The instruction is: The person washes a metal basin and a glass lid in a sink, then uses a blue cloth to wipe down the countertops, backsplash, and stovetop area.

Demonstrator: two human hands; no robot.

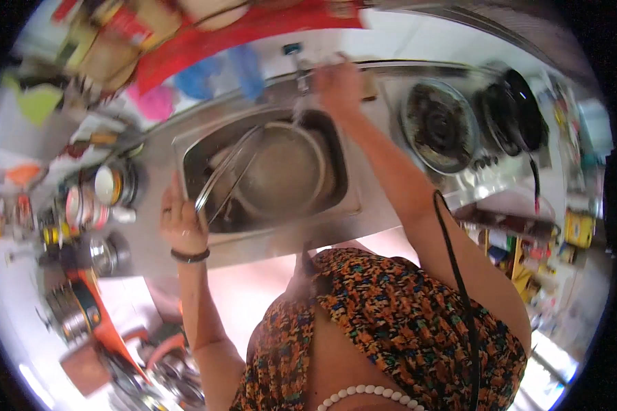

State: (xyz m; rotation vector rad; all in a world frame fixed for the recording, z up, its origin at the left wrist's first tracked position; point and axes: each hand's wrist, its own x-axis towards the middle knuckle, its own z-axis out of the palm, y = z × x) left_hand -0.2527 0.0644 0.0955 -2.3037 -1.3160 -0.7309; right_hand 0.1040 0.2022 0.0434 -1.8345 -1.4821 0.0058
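My left hand (184,221), with a dark band at the wrist, grips a shiny-rimmed object (226,167), perhaps a lid or shallow dish, tilted over the left side of the steel sink (354,203). A large round pan or basin (283,169) sits in the sink, with cloudy contents or a dull inner surface. At the back, my right hand (337,85) is beside the metal tap (302,77); blur hides its fingers and whether it touches the tap. Water seems to run from the tap into the sink.
Right of the sink stand a round glass-like lid or pan (438,126) on the stove and a black pan (516,113). Stacked bowls (108,185) and a metal pot (103,254) line the left counter. Blue gloves (247,69) and a pink item (151,100) hang behind.
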